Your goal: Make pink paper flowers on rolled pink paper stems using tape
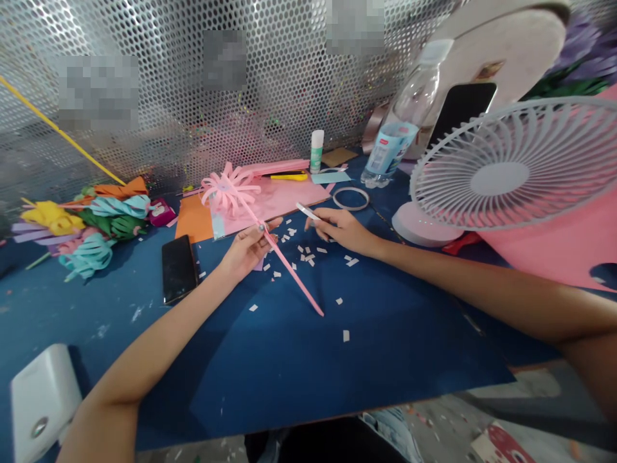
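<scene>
My left hand [248, 252] is closed on the pink stem of a paper flower [292, 270]. The flower's looped pink petals [230, 188] point away from me, and its stem slants down to the right above the blue tabletop. Between the fingers of my right hand [344, 230] is a short white strip [307, 211], pinched and pointing up to the left. Small white scraps [308, 257] are scattered on the table beneath both hands. A pink sheet [274, 198] lies just beyond the left hand.
A black phone [178, 269] and several paper flowers [99, 225] are on the left. Farther back stand a glue stick [316, 152] and a water bottle [398, 132]. A grey ring [351, 199] lies near a white fan [501, 177]. A perforated metal panel [168, 96] rises behind.
</scene>
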### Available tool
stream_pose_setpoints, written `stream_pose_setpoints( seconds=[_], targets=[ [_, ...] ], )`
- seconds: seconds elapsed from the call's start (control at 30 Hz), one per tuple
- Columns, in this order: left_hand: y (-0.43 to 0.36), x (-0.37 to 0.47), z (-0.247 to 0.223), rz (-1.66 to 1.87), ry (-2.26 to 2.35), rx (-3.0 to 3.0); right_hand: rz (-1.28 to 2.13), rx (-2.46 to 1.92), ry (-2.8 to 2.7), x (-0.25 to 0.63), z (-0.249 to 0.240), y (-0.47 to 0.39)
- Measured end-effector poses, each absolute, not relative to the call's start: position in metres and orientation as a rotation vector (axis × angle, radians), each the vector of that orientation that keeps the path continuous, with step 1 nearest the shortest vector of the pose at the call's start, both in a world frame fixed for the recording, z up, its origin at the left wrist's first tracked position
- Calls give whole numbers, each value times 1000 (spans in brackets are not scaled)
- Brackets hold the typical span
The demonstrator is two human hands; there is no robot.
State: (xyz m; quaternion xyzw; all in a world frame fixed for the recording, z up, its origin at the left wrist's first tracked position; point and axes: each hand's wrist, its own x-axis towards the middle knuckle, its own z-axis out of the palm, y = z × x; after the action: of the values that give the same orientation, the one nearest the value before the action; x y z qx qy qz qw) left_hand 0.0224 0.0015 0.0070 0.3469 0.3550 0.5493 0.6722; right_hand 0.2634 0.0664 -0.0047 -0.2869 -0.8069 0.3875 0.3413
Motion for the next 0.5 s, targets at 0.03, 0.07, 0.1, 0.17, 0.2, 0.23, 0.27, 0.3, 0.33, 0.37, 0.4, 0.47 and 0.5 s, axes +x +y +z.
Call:
stream_pose_setpoints(
  seconds=[0.03, 0.07, 0.1, 0.17, 0.2, 0.23, 0.27, 0.3, 0.33, 0.37, 0.4, 0.47, 0.5],
  targets=[
    [0, 24, 9, 1234, 794, 806, 1040, -725, -2078, 263, -4, 66],
    [-1, 26, 12, 1233, 784, 830, 1057, -705, -2067, 263, -4, 65],
    [-3, 28, 14, 1229, 771, 852, 1062, -682, -2068, 262, -3, 64],
    [-8, 32, 16, 1209, 749, 872, 1044, -622, -2104, 262, -3, 62],
    [-10, 35, 16, 1195, 737, 871, 1030, -589, -2132, 262, -3, 62],
    [-12, 37, 16, 1182, 722, 864, 1020, -557, -2160, 262, -3, 61],
    [-14, 38, 16, 1169, 703, 853, 1018, -534, -2183, 262, -3, 60],
    [-16, 40, 15, 1160, 685, 839, 1027, -519, -2202, 262, -3, 60],
    [-18, 41, 13, 1154, 669, 823, 1042, -510, -2213, 262, -3, 60],
    [-19, 42, 12, 1146, 659, 807, 1059, -505, -2215, 262, -4, 59],
    [-20, 42, 11, 1134, 657, 791, 1071, -500, -2210, 262, -4, 59],
    [-20, 42, 9, 1104, 669, 761, 1049, -482, -2213, 263, -4, 60],
    [-20, 42, 8, 1091, 671, 751, 1009, -463, -2233, 263, -5, 60]
  ],
)
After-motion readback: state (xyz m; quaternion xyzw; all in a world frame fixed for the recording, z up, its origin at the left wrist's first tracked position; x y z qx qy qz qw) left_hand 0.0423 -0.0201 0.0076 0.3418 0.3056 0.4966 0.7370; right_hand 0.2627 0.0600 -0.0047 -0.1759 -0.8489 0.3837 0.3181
